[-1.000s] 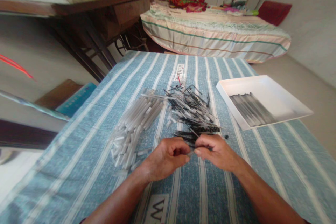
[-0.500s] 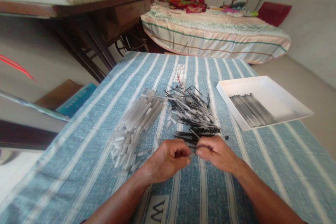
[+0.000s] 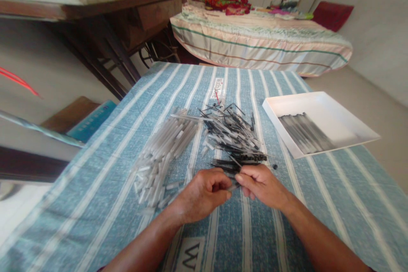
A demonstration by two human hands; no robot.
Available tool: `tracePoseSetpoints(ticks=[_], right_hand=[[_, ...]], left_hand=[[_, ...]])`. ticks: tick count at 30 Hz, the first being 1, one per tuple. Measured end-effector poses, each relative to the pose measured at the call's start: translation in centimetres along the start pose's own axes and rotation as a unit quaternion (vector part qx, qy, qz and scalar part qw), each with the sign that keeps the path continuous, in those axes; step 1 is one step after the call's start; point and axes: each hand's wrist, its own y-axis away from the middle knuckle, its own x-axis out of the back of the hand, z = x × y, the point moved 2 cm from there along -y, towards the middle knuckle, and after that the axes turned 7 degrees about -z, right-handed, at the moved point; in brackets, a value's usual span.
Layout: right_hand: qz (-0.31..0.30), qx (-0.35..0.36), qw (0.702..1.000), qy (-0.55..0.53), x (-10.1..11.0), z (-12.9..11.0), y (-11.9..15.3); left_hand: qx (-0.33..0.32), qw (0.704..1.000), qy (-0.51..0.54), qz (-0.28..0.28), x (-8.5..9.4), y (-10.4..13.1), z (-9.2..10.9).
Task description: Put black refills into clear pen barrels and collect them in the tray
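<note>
My left hand [image 3: 204,193] is closed, thumb and fingers pinched around a small translucent tube [image 3: 233,187] that looks like a pen barrel. Close beside it, my right hand [image 3: 264,185] is closed too, thumb and forefinger pressed together at the tube's other end. Part of the tube is hidden by the fingers. Just beyond my fingertips spreads a pile of thin black-and-clear pen refills [image 3: 232,131]. To the left of that pile lies a heap of frosted pen barrels [image 3: 175,136], with shorter translucent pieces [image 3: 153,182] at its near end.
A white box [image 3: 344,114] at the right holds a row of dark-filled pens [image 3: 304,134]. One small black piece [image 3: 275,166] lies near my right hand. The striped cloth [image 3: 111,204] covers the table. A wooden desk [image 3: 127,4] stands at the left, a bed [image 3: 264,42] behind.
My right hand has turned slightly and its lower fingers now show beneath the thumb. My left hand holds nearly the same place. The piles and box look unchanged.
</note>
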Motion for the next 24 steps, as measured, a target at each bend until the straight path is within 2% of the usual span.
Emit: tracePoseSetpoints(ticks=[4, 12, 17, 20, 24], right_hand=[[-0.019, -0.014, 0.999, -0.048, -0.1, 0.1, 0.0], [-0.021, -0.031, 0.998, -0.044, -0.2, 0.1, 0.0], [0.009, -0.011, 1.000, -0.021, -0.5, 0.0, -0.2], [0.040, -0.047, 0.998, -0.019, -0.9, 0.1, -0.5], [0.055, -0.107, 0.991, -0.067, -1.3, 0.3, -0.6]], left_hand=[[-0.001, 1.000, -0.012, 0.008, 0.0, 0.0, 0.1], [-0.003, 0.999, -0.031, 0.027, 0.0, 0.0, 0.2], [-0.033, 0.994, -0.094, 0.042, -0.1, -0.1, 0.5], [-0.072, 0.978, -0.182, 0.078, -0.5, -0.1, 0.5], [-0.153, 0.930, -0.318, 0.101, -1.4, 0.2, 0.3]])
